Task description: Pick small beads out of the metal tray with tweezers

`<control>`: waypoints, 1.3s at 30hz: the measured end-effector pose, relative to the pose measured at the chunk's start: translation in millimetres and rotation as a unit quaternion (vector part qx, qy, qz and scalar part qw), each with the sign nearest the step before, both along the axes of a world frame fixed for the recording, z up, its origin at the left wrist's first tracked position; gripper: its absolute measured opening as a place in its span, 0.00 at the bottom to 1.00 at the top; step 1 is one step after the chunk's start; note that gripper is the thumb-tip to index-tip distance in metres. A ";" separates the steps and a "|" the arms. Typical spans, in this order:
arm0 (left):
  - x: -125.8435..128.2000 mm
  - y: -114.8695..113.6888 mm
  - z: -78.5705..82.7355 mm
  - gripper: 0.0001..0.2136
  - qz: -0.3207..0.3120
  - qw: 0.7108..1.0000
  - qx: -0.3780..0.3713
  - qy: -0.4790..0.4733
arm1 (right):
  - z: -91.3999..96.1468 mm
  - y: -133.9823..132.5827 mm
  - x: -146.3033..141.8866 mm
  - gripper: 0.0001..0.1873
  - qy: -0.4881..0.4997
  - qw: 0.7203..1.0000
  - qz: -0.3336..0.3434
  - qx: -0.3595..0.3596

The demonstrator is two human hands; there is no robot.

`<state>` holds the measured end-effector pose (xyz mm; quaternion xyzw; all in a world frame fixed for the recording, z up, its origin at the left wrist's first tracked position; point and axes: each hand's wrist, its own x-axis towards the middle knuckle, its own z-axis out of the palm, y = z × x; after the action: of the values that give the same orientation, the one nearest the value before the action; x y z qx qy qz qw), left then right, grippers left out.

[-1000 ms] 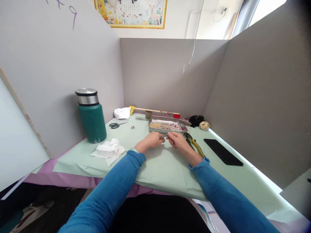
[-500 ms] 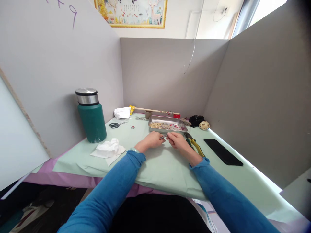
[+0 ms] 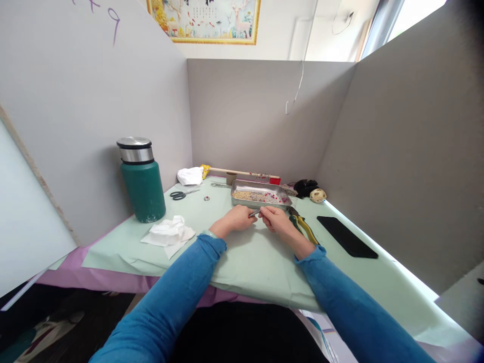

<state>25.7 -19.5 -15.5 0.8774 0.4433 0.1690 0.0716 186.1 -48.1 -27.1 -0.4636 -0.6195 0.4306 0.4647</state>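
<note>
- Head view, far left: green flask (image 3: 143, 189), upright on the pale green table cover (image 3: 260, 272); crumpled white tissue (image 3: 170, 233) near its base.
- Further right and farther back: black-handled scissors (image 3: 180, 194), lying flat, then a small round piece (image 3: 206, 198), well apart from both hands.
- Next, left hand (image 3: 235, 218): fingers curled and closed around a slim grey tool (image 3: 254, 213), most of its length hidden in the grip.
- Between the hands: exposed part of the tool, just in front of the metal tray (image 3: 260, 186); long axis mostly crosswise, slanting away from the body toward the right. Possibly tweezers; too small to be sure.
- Right hand (image 3: 275, 219): thumb and forefinger pinched together at the tool's right end, so directly at the fingertips, with no gap visible. Impossible to tell whether pinching metal alone or something fine with it.
- Behind both hands: in the tray, tan beads (image 3: 245, 195) on the left, red beads (image 3: 272, 196) on the right; right hand nearer to the red.
- Just beside the right wrist: yellow-handled pliers (image 3: 308, 231), lying untouched; farther right, a flat black slab (image 3: 348, 237).
</note>
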 end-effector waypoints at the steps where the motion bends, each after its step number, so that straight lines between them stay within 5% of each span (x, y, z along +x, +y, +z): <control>1: 0.0 0.0 0.0 0.14 0.000 1.000 -0.001 0.001 | -0.1 0.2 0.0 0.17 -0.001 1.000 -0.001 0.001; 39: 0.4 -0.7 0.8 0.15 0.016 0.999 -0.009 0.027 | 2.5 -2.5 -2.1 0.15 -0.041 0.999 -0.023 0.002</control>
<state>26.1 -20.3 -14.6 0.8739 0.4603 0.1423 0.0654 184.0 -50.6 -24.6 -0.4941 -0.6281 0.3987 0.4500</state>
